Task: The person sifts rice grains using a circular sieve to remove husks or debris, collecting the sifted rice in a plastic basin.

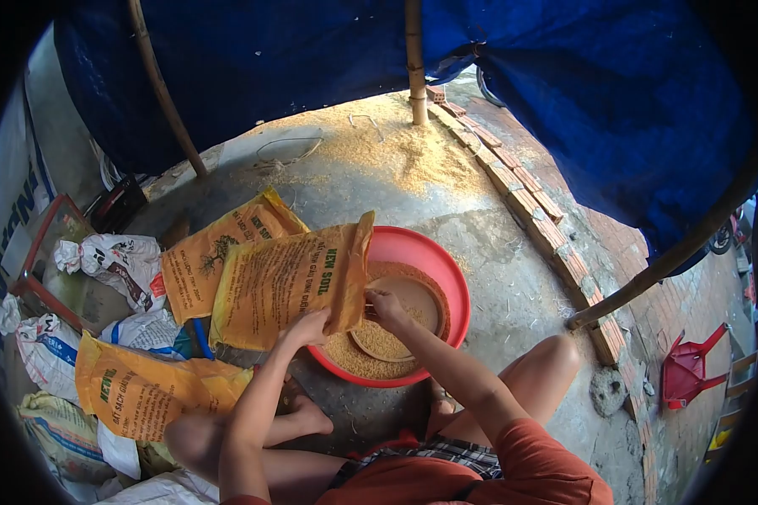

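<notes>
An orange "New Soil" sack (269, 286) lies tilted at the left of the red basin, its mouth end over the rim. My left hand (306, 326) is closed on the sack's near edge. At the mouth, my right hand (386, 308) has its fingers bent around the edge of the sack; the fingertips are partly hidden. Beneath my right hand stands the red basin (456, 282), with yellowish grain (345, 358) in it. A round shallow brown tray or sieve (438, 313) rests inside on the grain, with some grain in it too.
Another orange sack (195, 271) lies behind, and one (147, 391) lies by my left leg. White sacks (130, 265) crowd the left. Grain is spread on the floor (379, 139) ahead. A brick row (556, 236), bamboo poles (640, 286) and a red stool (691, 366) stand right.
</notes>
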A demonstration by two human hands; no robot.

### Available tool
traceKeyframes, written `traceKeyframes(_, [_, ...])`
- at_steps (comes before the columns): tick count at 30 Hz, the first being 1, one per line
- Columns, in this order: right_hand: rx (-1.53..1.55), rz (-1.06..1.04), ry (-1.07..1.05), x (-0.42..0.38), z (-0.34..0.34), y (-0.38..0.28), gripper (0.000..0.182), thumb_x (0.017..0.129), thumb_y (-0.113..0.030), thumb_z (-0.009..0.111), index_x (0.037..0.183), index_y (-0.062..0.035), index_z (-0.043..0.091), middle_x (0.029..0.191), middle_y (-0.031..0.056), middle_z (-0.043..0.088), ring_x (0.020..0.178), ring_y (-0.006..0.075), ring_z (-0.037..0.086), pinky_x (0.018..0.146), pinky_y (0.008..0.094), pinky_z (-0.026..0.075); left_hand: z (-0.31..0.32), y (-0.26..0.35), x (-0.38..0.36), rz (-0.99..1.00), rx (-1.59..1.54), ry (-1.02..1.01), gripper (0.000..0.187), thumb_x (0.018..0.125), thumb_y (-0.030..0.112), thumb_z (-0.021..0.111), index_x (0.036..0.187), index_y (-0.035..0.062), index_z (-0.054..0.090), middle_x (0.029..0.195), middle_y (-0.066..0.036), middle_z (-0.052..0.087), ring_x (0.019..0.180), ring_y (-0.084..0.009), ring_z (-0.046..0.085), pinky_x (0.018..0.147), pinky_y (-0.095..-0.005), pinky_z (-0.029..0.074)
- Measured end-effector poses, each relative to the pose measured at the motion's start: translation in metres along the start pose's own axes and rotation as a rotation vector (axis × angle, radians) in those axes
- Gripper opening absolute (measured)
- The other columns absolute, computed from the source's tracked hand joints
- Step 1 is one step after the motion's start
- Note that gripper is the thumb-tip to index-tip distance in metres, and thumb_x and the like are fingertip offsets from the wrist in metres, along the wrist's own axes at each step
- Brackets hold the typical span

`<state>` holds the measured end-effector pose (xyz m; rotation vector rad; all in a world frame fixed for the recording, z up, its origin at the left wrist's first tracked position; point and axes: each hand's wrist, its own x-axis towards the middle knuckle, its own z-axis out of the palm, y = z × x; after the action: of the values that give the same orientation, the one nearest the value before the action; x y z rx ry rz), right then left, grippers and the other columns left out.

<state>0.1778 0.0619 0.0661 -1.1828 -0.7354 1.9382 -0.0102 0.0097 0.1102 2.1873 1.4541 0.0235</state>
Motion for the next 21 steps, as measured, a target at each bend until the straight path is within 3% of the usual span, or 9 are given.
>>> traceKeyframes(1, [-0.014,0.005,-0.024,0.001,0.001,0.002,0.018,0.082,-0.024,0.051,0.083,-0.0061,0.051,0.069,0.0040,0.053,0.056,0.0140,0.052,0.051,0.0260,0.045,-0.007,0.003,-0.002,-0.002,-0.001,0.001,0.044,0.065,0.016,0.060,0.099,-0.0028,0.041,0.087,-0.023,0.054,0.087,-0.0350,0.052,0.075,-0.0369,0.042])
traceKeyframes(4, [-0.031,-0.014,-0.042,-0.006,0.017,0.001,0.013,0.081,-0.019,0.051,0.079,-0.0063,0.051,0.064,0.0019,0.052,0.053,0.0127,0.052,0.050,0.0255,0.046,-0.033,0.013,-0.006,-0.094,-0.447,-0.133,0.075,0.062,0.033,0.072,0.115,-0.0009,0.031,0.087,-0.012,0.053,0.084,-0.0192,0.052,0.072,-0.0290,0.042])
traceKeyframes(8, [0.020,-0.019,-0.186,-0.004,0.032,0.002,0.010,0.080,-0.016,0.052,0.078,-0.0070,0.051,0.065,0.0016,0.053,0.053,0.0111,0.052,0.050,0.0249,0.046,-0.034,0.010,0.001,0.118,-0.810,0.030,0.067,0.067,0.034,0.068,0.112,0.0001,0.032,0.095,-0.012,0.049,0.087,-0.0192,0.049,0.071,-0.0317,0.043])
traceKeyframes(9, [-0.041,-0.085,-0.185,-0.007,0.039,0.001,0.010,0.081,-0.016,0.052,0.080,-0.0058,0.052,0.066,0.0022,0.053,0.054,0.0102,0.052,0.050,0.0233,0.046,-0.034,0.014,0.004,0.118,-0.810,0.030,0.067,0.067,0.034,0.068,0.112,0.0001,0.032,0.095,-0.012,0.049,0.087,-0.0192,0.049,0.071,-0.0317,0.043])
traceKeyframes(11, [-0.100,-0.152,-0.183,-0.014,0.048,-0.003,0.011,0.081,-0.016,0.051,0.081,-0.0047,0.052,0.067,0.0028,0.053,0.055,0.0094,0.052,0.049,0.0217,0.046,-0.032,0.017,0.014,-0.269,-0.813,0.294,0.057,0.071,0.031,0.066,0.108,0.0009,0.034,0.093,-0.012,0.049,0.085,-0.0177,0.049,0.070,-0.0293,0.042])
traceKeyframes(13, [-0.155,-0.207,-0.197,-0.028,0.056,-0.013,0.011,0.082,-0.015,0.051,0.080,-0.0042,0.050,0.066,0.0025,0.052,0.053,0.0094,0.052,0.047,0.0212,0.046,-0.025,0.010,0.020,-0.220,-0.725,0.387,0.045,0.073,0.027,0.063,0.100,0.0003,0.039,0.087,-0.010,0.051,0.078,-0.0151,0.050,0.064,-0.0263,0.042])
traceKeyframes(15, [-0.171,-0.223,-0.206,-0.026,0.052,-0.012,0.012,0.081,-0.015,0.052,0.079,-0.0036,0.048,0.065,0.0026,0.051,0.050,0.0099,0.052,0.044,0.0206,0.046,-0.025,-0.001,0.025,-0.204,-0.758,0.409,0.039,0.072,0.025,0.063,0.093,-0.0015,0.043,0.083,-0.013,0.053,0.072,-0.0178,0.053,0.061,-0.0311,0.042])
traceKeyframes(16, [-0.235,-0.253,-0.183,-0.027,0.050,-0.014,0.013,0.081,-0.015,0.051,0.078,-0.0025,0.047,0.064,0.0042,0.052,0.048,0.0112,0.053,0.042,0.0213,0.046,-0.019,-0.012,0.030,-0.135,-0.616,0.503,0.026,0.071,0.011,0.058,0.090,-0.0009,0.044,0.078,-0.012,0.053,0.068,-0.0223,0.054,0.058,-0.0339,0.041])
traceKeyframes(21, [-0.438,-0.249,0.048,-0.045,0.040,-0.037,0.018,0.079,-0.014,0.049,0.077,0.0031,0.047,0.063,0.0105,0.055,0.045,0.0165,0.057,0.039,0.0246,0.048,-0.043,0.017,0.011,-0.198,-0.339,0.869,0.022,0.067,-0.005,0.048,0.086,0.0018,0.041,0.079,-0.016,0.046,0.074,-0.0322,0.050,0.062,-0.0368,0.041])
